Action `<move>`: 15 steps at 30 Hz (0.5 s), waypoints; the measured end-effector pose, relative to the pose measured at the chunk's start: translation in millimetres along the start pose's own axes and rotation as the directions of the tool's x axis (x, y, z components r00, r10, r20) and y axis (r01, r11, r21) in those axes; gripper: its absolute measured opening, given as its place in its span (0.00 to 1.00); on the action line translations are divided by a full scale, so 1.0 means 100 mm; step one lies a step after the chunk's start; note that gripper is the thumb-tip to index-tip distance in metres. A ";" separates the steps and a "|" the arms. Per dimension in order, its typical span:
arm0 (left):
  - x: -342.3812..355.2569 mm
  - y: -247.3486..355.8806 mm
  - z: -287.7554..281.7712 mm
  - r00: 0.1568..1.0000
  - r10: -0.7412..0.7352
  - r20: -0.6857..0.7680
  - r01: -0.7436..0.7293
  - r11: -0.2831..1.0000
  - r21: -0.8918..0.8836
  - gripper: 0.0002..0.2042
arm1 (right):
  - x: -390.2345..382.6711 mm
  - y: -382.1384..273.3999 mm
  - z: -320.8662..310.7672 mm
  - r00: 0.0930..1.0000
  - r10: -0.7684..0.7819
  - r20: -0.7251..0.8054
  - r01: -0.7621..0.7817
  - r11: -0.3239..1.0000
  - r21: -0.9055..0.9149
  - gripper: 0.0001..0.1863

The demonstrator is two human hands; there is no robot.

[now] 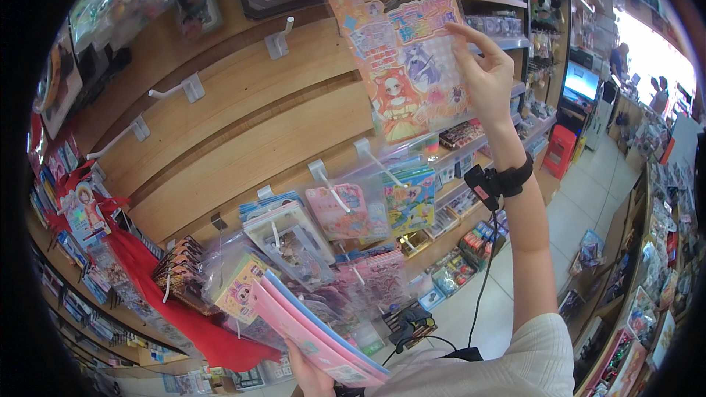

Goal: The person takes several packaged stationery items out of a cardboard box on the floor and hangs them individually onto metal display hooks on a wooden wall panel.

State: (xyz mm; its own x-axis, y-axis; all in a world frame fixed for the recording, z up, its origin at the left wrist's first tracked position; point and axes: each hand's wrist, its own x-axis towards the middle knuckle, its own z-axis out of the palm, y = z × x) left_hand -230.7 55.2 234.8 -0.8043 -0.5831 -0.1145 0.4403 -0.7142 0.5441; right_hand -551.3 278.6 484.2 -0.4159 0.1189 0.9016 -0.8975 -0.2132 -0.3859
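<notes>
An orange cartoon packet (412, 51) hangs against the slatted wall at the upper middle, printed with two girl figures. My right hand (487, 73) is raised to it, fingers and thumb closed at its right edge. A black strap with a small dark device (500, 180) circles my right wrist, and a cable runs down from it. Low in the view, my left hand (310, 371) grips a stack of thin pink and blue booklets (316, 331), tilted and fanned slightly. Most of the left hand's fingers are hidden behind the stack.
White hooks (278, 40) stick out from the wooden slatwall (294, 114). Below hang pink packets (346, 213) and yellow-blue packets (408, 202). Red cloth (176, 309) drapes at left. Stocked shelves, a red stool (561, 151), a lit monitor (581, 82) and distant people line the aisle at right.
</notes>
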 end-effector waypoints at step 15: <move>-0.03 -0.03 0.01 1.000 0.018 -0.022 -0.018 1.000 0.011 0.18 | 0.10 0.35 0.20 0.985 0.121 0.120 -0.104 0.985 -0.141 0.11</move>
State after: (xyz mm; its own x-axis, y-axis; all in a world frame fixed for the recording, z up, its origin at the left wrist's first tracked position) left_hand -230.1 58.8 234.2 -0.7869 -0.6047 -0.1230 0.4502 -0.6990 0.5556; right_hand -583.6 252.6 484.1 -0.5008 -0.0248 0.8652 -0.8612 -0.0858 -0.5010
